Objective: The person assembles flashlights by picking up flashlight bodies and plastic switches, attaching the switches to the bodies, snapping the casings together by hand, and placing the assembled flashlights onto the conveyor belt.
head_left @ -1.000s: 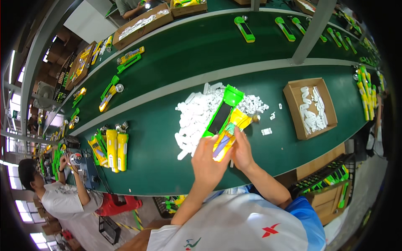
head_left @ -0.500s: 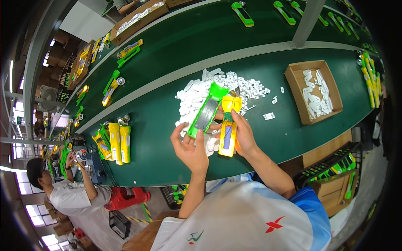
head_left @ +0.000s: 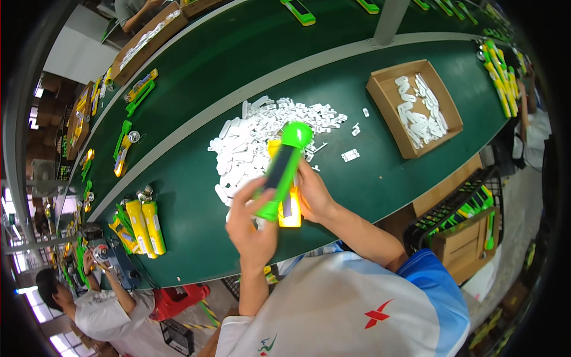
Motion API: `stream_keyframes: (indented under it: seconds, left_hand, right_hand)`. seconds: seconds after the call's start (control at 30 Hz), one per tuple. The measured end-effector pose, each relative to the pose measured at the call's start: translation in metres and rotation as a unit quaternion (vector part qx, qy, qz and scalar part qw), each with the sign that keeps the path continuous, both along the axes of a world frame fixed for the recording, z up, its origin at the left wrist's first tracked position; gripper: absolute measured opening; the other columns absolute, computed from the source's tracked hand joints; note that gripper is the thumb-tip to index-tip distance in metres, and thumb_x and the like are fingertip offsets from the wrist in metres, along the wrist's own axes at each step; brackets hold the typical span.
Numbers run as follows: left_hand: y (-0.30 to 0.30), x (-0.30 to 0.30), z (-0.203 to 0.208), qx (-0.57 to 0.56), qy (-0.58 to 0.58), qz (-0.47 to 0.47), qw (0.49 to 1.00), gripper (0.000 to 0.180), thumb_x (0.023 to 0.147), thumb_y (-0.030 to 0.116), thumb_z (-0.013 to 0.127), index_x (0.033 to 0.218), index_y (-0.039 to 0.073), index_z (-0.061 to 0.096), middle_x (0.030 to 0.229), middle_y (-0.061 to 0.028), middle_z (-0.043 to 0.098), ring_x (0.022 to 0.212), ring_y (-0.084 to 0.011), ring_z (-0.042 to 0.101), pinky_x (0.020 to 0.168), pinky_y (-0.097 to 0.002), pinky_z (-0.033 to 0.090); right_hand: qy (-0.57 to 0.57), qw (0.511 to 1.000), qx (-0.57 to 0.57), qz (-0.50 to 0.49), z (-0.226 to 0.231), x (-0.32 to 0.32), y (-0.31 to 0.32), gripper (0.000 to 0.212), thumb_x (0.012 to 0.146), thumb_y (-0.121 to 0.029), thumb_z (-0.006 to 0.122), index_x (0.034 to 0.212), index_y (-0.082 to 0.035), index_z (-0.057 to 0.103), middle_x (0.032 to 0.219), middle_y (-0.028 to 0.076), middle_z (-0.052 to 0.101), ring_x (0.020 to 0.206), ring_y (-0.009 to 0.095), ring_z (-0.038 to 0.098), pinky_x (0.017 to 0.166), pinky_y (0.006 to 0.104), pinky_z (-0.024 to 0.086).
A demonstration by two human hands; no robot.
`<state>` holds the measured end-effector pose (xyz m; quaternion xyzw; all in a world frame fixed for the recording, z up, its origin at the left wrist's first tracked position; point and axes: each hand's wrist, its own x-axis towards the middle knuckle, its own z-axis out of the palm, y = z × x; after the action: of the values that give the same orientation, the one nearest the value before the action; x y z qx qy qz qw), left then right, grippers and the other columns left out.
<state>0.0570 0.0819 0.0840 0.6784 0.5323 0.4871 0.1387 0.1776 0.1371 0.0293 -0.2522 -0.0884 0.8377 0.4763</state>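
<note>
My left hand [head_left: 253,229] grips a green flashlight cover [head_left: 296,135] with a dark panel along it. Its rounded end points away from me, and motion blurs it slightly. Partly behind it is a yellow flashlight body [head_left: 290,219] with a purple-grey strip inside, held in my right hand [head_left: 315,193]. The cover lies slantwise over the body in this view; whether the two touch I cannot tell. Just beyond my hands a pile of small white plastic parts [head_left: 238,146] spreads over the green table [head_left: 333,220].
A cardboard box [head_left: 383,98] with white parts stands to the right. Yellow-green flashlights [head_left: 138,221] lie at left, and more [head_left: 499,80] at far right. A grey rail [head_left: 238,95] crosses behind the pile. A co-worker [head_left: 101,309] sits at left; a black crate [head_left: 428,232] is below right.
The green cover has been turned over, from its inner side to its outer side with the dark panel, and brought across the yellow body. The whole view has shifted.
</note>
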Motion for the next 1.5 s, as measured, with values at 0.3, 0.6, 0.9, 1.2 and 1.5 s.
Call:
stream_keyframes:
  seconds: [0.3, 0.6, 0.9, 1.2, 1.5]
  left_hand:
    - [-0.007, -0.016, -0.018, -0.199, -0.247, 0.049, 0.947, 0.036, 0.099, 0.022, 0.057, 0.127, 0.000, 0.051, 0.123, -0.0132, 0.061, 0.114, -0.0215, 0.059, 0.095, -0.0363, 0.048]
    - [-0.031, -0.001, -0.051, -0.276, -0.561, -0.002, 0.781, 0.041, 0.107, 0.037, 0.034, 0.115, 0.000, 0.051, 0.082, -0.0154, 0.064, 0.056, -0.0214, 0.060, 0.046, -0.0309, 0.050]
    - [-0.040, -0.035, -0.017, -0.211, -0.498, 0.059, 0.839, 0.033, 0.106, 0.031, 0.042, 0.125, 0.004, 0.044, 0.089, -0.0118, 0.058, 0.061, -0.0174, 0.059, 0.051, -0.0284, 0.050]
    - [-0.037, -0.031, -0.035, -0.215, -0.499, 0.099, 0.834, 0.030, 0.105, 0.021, 0.048, 0.129, 0.005, 0.044, 0.086, -0.0094, 0.058, 0.059, -0.0142, 0.059, 0.048, -0.0259, 0.049]
    - [-0.038, -0.029, -0.045, -0.208, -0.557, 0.080, 0.800, 0.038, 0.107, 0.039, 0.036, 0.124, 0.007, 0.048, 0.088, -0.0101, 0.061, 0.060, -0.0173, 0.061, 0.049, -0.0281, 0.049]
  right_hand:
    - [0.160, 0.986, 0.028, 0.032, -0.020, -0.002, -0.002, 0.059, 0.099, -0.049, 0.056, 0.142, -0.010, 0.047, 0.116, 0.004, 0.063, 0.105, 0.018, 0.062, 0.090, 0.0366, 0.054]
    - [-0.126, 0.970, 0.156, 0.136, -0.012, -0.014, -0.021, 0.040, 0.107, -0.042, 0.042, 0.103, -0.006, 0.061, 0.071, 0.005, 0.061, 0.042, 0.010, 0.052, 0.053, 0.0214, 0.046]
    - [-0.459, 0.769, 0.373, 0.242, 0.012, 0.049, -0.034, 0.018, 0.095, -0.018, 0.062, 0.100, -0.003, 0.072, 0.088, 0.010, 0.070, 0.071, 0.020, 0.067, 0.067, 0.0303, 0.052]
    - [-0.646, 0.608, 0.448, 0.110, 0.006, 0.053, -0.015, 0.013, 0.086, -0.014, 0.070, 0.098, -0.008, 0.072, 0.084, 0.006, 0.069, 0.073, 0.023, 0.069, 0.065, 0.0358, 0.053]
    - [-0.723, 0.568, 0.380, 0.102, 0.020, 0.089, 0.001, 0.013, 0.084, -0.014, 0.072, 0.096, -0.009, 0.072, 0.086, 0.008, 0.070, 0.076, 0.026, 0.070, 0.067, 0.0370, 0.053]
